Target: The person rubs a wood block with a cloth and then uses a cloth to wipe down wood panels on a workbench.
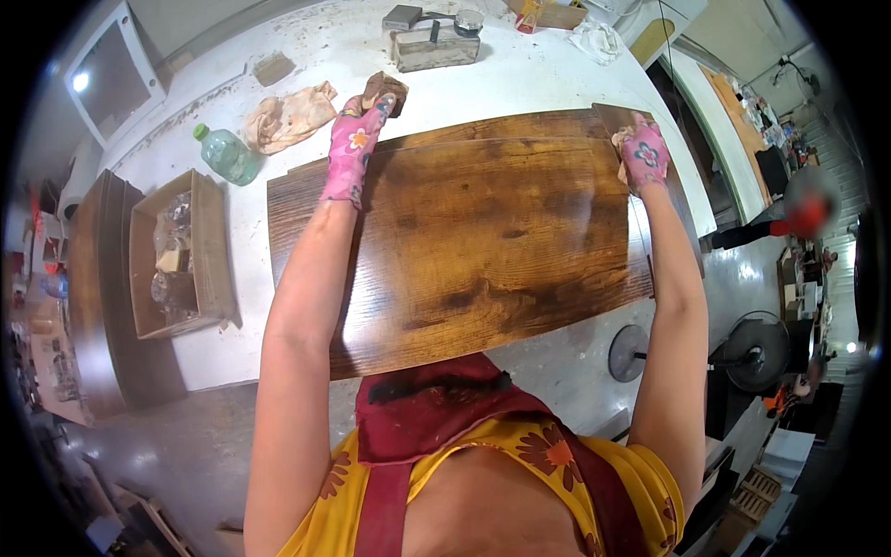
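Note:
Wood-grain boards [492, 232] with a glossy dark brown finish lie stacked on the white table in front of me. My left hand [357, 144], in a pink floral glove, is closed on a brown block-like thing [383, 93] just past the far edge of the boards. Its exact kind is unclear. At the far right corner of the boards, my right hand [647, 158], gloved the same way, grips a crumpled beige rag [622, 147]. The palm and part of the rag are hidden by the glove.
A green plastic bottle [225, 156] lies left of the boards, near another pale rag [290, 118]. An open cardboard box [218, 251] holds plastic-wrapped items. A grey block [434, 46] carries small tools. Someone in red [812, 213] is at the far right, beyond a fan [754, 353].

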### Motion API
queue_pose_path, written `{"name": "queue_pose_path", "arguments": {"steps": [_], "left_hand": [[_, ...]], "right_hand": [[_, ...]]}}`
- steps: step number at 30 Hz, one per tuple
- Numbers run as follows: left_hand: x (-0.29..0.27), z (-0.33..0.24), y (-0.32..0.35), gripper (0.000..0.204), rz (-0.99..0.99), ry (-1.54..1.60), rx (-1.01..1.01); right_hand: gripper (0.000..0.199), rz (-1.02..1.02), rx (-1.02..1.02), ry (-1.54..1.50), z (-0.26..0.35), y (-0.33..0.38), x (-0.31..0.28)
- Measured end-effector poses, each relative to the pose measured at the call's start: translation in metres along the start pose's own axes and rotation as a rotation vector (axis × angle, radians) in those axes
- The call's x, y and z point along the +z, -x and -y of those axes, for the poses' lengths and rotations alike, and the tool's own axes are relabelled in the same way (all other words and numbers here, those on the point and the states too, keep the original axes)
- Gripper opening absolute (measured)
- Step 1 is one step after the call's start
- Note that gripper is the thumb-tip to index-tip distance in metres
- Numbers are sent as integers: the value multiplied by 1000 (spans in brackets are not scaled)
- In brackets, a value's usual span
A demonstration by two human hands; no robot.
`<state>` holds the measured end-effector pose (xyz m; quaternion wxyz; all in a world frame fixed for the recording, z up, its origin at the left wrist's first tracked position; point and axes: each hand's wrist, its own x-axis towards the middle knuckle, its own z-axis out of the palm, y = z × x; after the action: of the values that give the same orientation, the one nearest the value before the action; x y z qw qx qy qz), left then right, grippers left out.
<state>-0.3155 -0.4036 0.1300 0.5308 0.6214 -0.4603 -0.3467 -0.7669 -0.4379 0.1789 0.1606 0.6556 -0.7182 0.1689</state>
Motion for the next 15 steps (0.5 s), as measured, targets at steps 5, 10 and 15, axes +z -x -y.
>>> {"name": "queue_pose_path", "arguments": {"steps": [5, 10, 15], "left_hand": [[9, 4, -6, 38, -71, 327, -45], [-5, 5, -3, 43, 31, 163, -63], [-10, 7, -6, 48, 67, 117, -113]], "right_hand": [[34, 54, -781, -199, 135, 56, -70], [43, 256, -704, -383, 263, 122, -24], [29, 208, -337, -876, 135, 76, 16]]}}
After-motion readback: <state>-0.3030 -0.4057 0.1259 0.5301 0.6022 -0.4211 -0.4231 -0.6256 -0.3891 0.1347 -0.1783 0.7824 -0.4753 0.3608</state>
